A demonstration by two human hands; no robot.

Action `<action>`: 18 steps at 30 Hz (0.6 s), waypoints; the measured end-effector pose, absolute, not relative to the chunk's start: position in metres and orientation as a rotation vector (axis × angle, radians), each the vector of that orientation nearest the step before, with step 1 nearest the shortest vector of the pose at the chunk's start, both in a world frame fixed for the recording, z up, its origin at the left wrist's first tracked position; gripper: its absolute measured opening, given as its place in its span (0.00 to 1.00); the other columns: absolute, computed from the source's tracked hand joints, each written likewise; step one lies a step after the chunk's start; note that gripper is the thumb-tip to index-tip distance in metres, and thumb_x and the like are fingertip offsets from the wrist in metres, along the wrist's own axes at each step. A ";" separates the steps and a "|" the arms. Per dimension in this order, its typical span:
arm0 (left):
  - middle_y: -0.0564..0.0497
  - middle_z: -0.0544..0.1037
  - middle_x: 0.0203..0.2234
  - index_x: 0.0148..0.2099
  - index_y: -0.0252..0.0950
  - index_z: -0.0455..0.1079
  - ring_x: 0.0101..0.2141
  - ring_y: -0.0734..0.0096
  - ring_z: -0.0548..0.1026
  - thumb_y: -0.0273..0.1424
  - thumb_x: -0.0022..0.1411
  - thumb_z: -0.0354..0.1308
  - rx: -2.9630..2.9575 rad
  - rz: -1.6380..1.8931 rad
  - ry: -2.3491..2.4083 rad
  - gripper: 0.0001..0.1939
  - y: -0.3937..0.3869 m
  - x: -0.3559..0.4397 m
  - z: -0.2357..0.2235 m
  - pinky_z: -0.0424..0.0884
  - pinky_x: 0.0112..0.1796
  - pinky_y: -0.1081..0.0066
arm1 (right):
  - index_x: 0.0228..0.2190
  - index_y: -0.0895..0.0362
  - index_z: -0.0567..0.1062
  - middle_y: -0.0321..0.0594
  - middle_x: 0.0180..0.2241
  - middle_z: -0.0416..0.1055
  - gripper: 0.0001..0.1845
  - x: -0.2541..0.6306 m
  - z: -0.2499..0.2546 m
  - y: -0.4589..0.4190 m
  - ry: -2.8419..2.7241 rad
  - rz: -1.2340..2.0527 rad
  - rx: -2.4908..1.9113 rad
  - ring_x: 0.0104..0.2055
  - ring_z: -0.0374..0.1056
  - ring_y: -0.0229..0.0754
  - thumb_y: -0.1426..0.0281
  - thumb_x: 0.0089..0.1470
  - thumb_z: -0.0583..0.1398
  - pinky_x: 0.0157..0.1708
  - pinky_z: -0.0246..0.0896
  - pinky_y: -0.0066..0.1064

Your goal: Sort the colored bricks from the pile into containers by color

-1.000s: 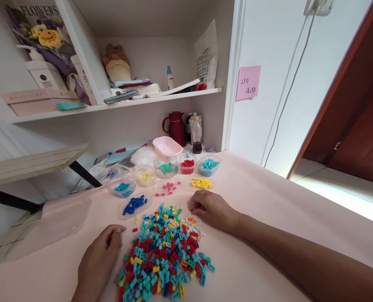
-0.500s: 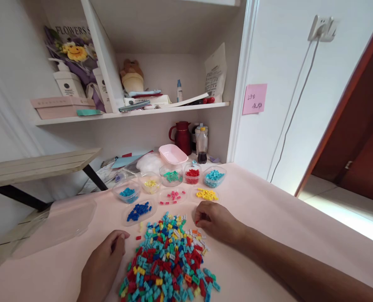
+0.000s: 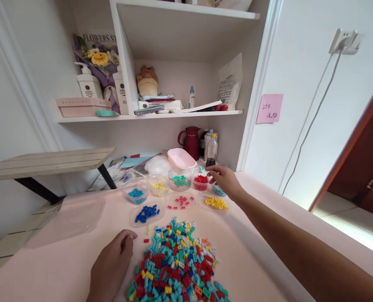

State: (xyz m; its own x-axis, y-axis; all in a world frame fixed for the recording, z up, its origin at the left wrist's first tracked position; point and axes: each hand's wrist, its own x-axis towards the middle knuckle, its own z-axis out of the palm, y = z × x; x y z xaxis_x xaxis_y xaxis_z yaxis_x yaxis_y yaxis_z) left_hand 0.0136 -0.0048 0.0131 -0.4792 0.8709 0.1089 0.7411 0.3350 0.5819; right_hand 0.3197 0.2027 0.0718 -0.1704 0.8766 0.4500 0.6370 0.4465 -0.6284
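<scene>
My right hand (image 3: 225, 181) reaches over the clear tub of red bricks (image 3: 201, 180), its fingers stretched and apart, with no brick visible in them. Its palm partly hides the tub of light blue bricks (image 3: 219, 191). My left hand (image 3: 113, 264) rests on the table left of a big heap of mixed toy bricks (image 3: 176, 264). Its fingers are curled with the thumb against them; whatever may be inside is hidden. Close to that hand lie a single red brick (image 3: 146, 240) and a pale yellow one (image 3: 149, 229).
Around stand tubs of green (image 3: 180, 180), pale yellow (image 3: 157, 187) and blue bricks (image 3: 135, 194), with shallow lids of dark blue (image 3: 147, 213), pink (image 3: 182, 201) and yellow bricks (image 3: 216, 203). Behind are a pink basin (image 3: 181, 158), a red jug (image 3: 191, 143) and a bottle (image 3: 212, 151).
My right hand has moved from beside the heap, forward and to the right, over the red tub, and its fingers have opened. My left hand stays put; the camera view has shifted.
</scene>
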 end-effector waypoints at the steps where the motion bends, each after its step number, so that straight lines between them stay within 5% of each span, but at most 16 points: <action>1: 0.55 0.78 0.26 0.36 0.47 0.73 0.34 0.63 0.77 0.42 0.59 0.46 1.451 0.832 2.383 0.15 -0.005 0.014 0.014 0.65 0.29 0.74 | 0.43 0.58 0.73 0.43 0.34 0.75 0.17 0.321 0.069 0.193 -1.860 0.504 -1.240 0.27 0.71 0.36 0.70 0.60 0.47 0.27 0.64 0.28; 8: 0.56 0.77 0.25 0.40 0.46 0.72 0.32 0.65 0.76 0.43 0.60 0.43 1.423 0.768 2.371 0.17 -0.004 0.013 0.014 0.63 0.28 0.73 | 0.36 0.58 0.77 0.38 0.30 0.74 0.12 0.338 0.047 0.118 -2.129 1.429 -0.992 0.27 0.69 0.36 0.65 0.53 0.58 0.26 0.62 0.26; 12: 0.57 0.76 0.24 0.40 0.46 0.71 0.29 0.66 0.75 0.44 0.60 0.43 1.421 0.749 2.374 0.18 -0.003 0.013 0.013 0.63 0.28 0.73 | 0.38 0.53 0.78 0.35 0.34 0.75 0.12 0.344 0.037 0.107 -2.430 1.388 -0.923 0.35 0.69 0.38 0.70 0.49 0.62 0.33 0.64 0.27; 18: 0.57 0.75 0.25 0.41 0.45 0.71 0.28 0.67 0.74 0.44 0.60 0.43 1.441 0.758 2.380 0.18 0.000 0.007 0.009 0.63 0.27 0.73 | 0.48 0.50 0.74 0.35 0.36 0.71 0.26 0.343 0.037 0.106 -2.614 1.130 -0.779 0.32 0.66 0.35 0.70 0.45 0.66 0.32 0.61 0.25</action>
